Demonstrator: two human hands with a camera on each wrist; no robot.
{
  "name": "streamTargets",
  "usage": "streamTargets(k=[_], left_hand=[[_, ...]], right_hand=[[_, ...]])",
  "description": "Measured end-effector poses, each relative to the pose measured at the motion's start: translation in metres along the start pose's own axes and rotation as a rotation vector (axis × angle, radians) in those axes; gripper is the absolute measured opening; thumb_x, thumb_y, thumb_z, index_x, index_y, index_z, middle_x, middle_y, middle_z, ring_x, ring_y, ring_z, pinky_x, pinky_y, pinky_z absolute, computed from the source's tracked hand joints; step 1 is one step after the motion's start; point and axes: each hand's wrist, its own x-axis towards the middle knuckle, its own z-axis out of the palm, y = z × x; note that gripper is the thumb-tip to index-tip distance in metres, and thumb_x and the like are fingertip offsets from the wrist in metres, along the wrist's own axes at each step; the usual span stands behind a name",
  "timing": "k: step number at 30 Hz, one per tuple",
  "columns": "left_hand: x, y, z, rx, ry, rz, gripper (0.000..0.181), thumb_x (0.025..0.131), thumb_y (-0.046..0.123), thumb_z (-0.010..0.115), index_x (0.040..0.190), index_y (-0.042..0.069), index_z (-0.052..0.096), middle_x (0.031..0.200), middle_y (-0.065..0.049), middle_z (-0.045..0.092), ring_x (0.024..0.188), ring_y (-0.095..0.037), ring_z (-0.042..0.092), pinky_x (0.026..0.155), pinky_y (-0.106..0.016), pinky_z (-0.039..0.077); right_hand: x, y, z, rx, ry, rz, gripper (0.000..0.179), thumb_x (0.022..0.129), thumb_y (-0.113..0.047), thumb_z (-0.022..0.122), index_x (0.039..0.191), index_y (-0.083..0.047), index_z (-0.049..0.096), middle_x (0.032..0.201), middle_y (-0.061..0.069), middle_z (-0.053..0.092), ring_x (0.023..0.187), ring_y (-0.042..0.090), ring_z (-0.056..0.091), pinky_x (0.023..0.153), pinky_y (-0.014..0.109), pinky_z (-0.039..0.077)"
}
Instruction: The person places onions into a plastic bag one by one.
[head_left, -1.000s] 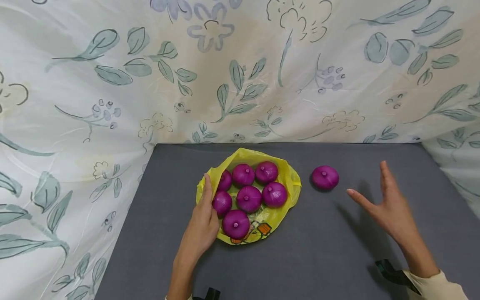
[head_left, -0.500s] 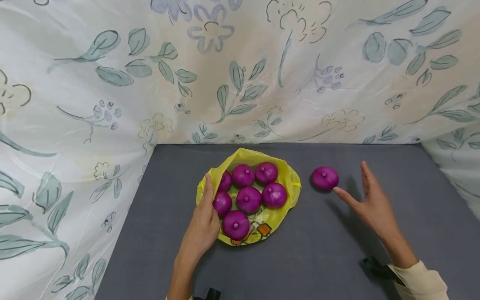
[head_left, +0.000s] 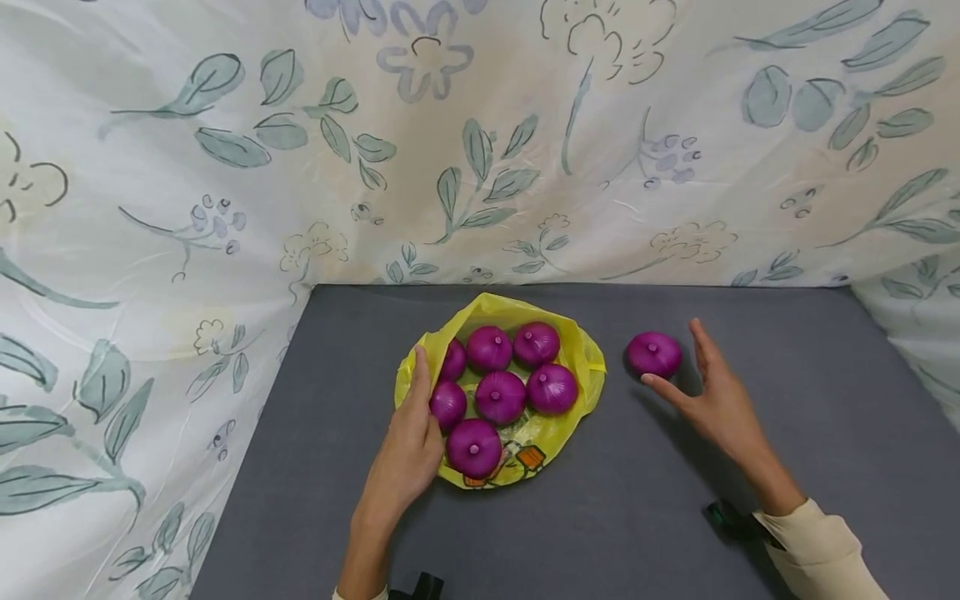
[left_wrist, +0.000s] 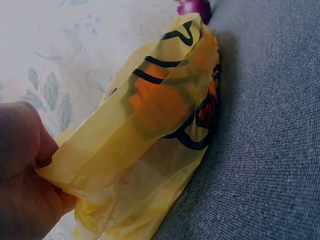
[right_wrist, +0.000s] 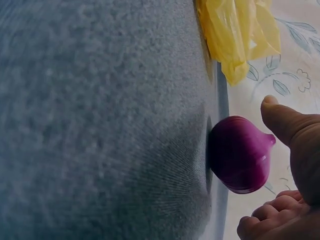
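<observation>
A yellow plastic bag [head_left: 558,442] lies on the grey surface with its mouth spread wide. Several purple onions [head_left: 501,397] sit inside it. My left hand [head_left: 406,450] pinches the bag's left rim; in the left wrist view thumb and fingers [left_wrist: 47,150] close on the thin plastic. To the right of the bag a single purple onion [head_left: 654,355] rests on the cloth. Just right of that onion is my right hand [head_left: 716,408], thumb and fingers spread apart and holding nothing. In the right wrist view, thumb [right_wrist: 280,117] and fingers stand on either side of the lone onion.
The grey cloth-covered table [head_left: 600,533] spans the lower part of the head view. A floral curtain [head_left: 480,167] hangs behind its back edge and along the left side. Dark wrist straps [head_left: 731,521] show at both wrists.
My right hand has moved left across the table, up to the lone onion. The left hand keeps its grip on the bag's rim, and the onions have stayed in place.
</observation>
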Motion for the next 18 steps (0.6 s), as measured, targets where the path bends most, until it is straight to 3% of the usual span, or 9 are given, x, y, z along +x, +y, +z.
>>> streamTargets(k=[8,14,18], left_hand=[[0.0008,0.0013,-0.0007,-0.004,-0.002,0.009,0.086,0.103,-0.007,0.047,0.172,0.016,0.002,0.174,-0.001,0.022,0.090,-0.024,0.051,0.073,-0.031,0.047],[0.0008,0.0018,-0.0014,-0.005,-0.005,-0.008,0.086,0.103,-0.006,0.048,0.172,0.017,0.002,0.169,-0.007,0.033,0.074,-0.020,0.045,0.065,-0.030,0.045],[0.0009,0.0007,-0.0010,-0.003,-0.003,-0.010,0.087,0.102,-0.006,0.049,0.172,0.017,0.001,0.166,-0.009,0.036,0.073,-0.018,0.043,0.064,-0.030,0.045]], right_hand=[[0.0009,0.0000,0.0037,-0.020,0.001,-0.009,0.115,0.092,-0.047,0.081,0.172,-0.021,0.002,0.176,0.016,0.010,0.152,0.054,0.028,0.109,0.076,0.031],[0.0051,-0.0012,0.0074,-0.056,0.015,-0.045,0.115,0.091,-0.048,0.083,0.173,-0.019,0.007,0.174,0.021,0.019,0.147,0.056,0.037,0.105,0.076,0.036],[0.0073,-0.0012,0.0103,-0.076,0.002,-0.063,0.115,0.091,-0.046,0.083,0.172,-0.015,0.008,0.171,0.026,0.023,0.144,0.058,0.039,0.105,0.077,0.036]])
